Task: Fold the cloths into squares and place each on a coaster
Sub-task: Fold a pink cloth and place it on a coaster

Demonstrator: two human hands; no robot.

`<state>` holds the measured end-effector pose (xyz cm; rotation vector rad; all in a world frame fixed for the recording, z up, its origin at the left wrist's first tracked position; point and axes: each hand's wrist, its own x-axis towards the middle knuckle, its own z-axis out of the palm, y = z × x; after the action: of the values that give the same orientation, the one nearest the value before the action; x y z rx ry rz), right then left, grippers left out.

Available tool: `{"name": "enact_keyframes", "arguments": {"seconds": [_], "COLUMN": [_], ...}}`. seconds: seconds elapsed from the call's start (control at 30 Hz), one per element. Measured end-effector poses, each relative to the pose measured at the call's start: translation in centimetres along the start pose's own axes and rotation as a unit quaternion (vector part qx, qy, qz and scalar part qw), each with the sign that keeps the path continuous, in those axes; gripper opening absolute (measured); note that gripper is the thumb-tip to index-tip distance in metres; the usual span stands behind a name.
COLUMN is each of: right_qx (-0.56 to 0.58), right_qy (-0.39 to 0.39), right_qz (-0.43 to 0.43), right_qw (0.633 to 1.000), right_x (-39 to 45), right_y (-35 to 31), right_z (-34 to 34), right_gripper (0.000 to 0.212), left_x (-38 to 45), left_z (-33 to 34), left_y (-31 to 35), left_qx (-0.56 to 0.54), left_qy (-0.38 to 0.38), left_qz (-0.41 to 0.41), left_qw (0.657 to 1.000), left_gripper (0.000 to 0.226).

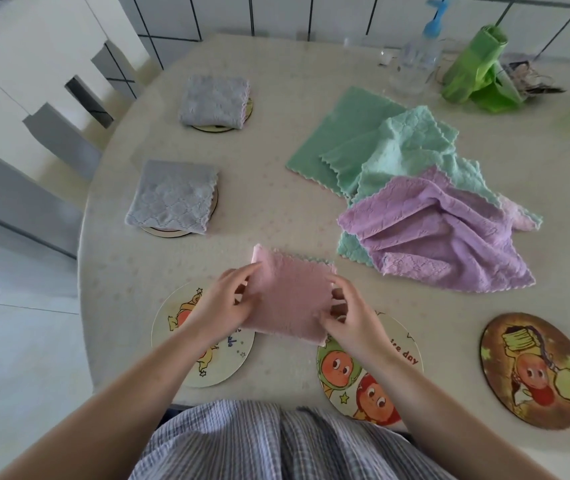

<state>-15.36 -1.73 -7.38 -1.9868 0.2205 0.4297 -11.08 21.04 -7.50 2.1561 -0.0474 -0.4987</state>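
A pale round table (276, 174) carried five round coasters: two at the left lay under folded grey cloths (172, 197), and three printed ones (534, 370) lay bare along the near edge. At the right lay a loose heap of green and purple cloths (439, 226), with a clear spray bottle (415, 60) and green plastic bags (467, 74) at the far edge

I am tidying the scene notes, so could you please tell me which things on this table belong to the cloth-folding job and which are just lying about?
Part of the job:
pink cloth, held by left hand and right hand
two grey folded cloths on coasters
unfolded cloth pile
three bare coasters

Just lying about:
spray bottle
green bags
white chair
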Motion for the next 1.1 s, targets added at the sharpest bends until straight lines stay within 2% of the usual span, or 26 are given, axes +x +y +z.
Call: {"name": "enact_keyframes", "arguments": {"seconds": [0.13, 0.27, 0.47, 0.7, 0.77, 0.87, 0.93, 1.0, 1.1], "right_qx": [-0.064, -0.098, -0.102, -0.14, -0.154, -0.201, -0.269, -0.323, -0.405], "right_qy": [-0.012, 0.008, 0.036, 0.045, 0.048, 0.095, 0.107, 0.07, -0.006], "right_qz": [-0.073, -0.1, -0.09, -0.081, -0.078, -0.063, -0.094, -0.121, -0.094], "right_qw": [0.995, 0.99, 0.99, 0.986, 0.984, 0.973, 0.952, 0.936, 0.91], "right_x": [-0.1, -0.5, -0.1, 0.5, 0.4, 0.2, 0.3, 0.6, 1.2], "right_y": [0.8, 1.2, 1.5, 1.3, 1.0, 0.5, 0.0, -0.6, -0.7], "right_z": [0.3, 0.7, 1.3, 1.3, 1.2, 1.0, 1.1, 1.8, 2.8], "right_gripper": [0.059, 0.066, 0.067, 0.063, 0.064, 0.061, 0.055, 0.054, 0.067], "left_x": [0.1, 0.2, 0.7, 1.1, 0.7, 0.2, 0.0, 0.2, 0.8], "left_z": [0.4, 0.6, 1.0, 1.0, 0.9, 1.0, 1.5, 2.4, 3.3], "left_y": [-0.3, -0.5, -1.0, -0.4, 0.1, 0.1, 0.1, 0.3, 0.2], "left_qx": [0.031, 0.064, 0.085, 0.08, 0.107, 0.248, 0.322, 0.372, 0.408], "left_qy": [-0.01, -0.009, 0.014, -0.002, 0.006, 0.057, 0.047, 0.013, -0.029], "left_qz": [0.031, 0.049, 0.027, 0.005, 0.003, 0.089, 0.167, 0.197, 0.163], "left_qw": [0.999, 0.997, 0.996, 0.997, 0.994, 0.963, 0.931, 0.907, 0.898], "left_gripper": [0.05, 0.056, 0.057, 0.057, 0.058, 0.057, 0.053, 0.05, 0.057]}}
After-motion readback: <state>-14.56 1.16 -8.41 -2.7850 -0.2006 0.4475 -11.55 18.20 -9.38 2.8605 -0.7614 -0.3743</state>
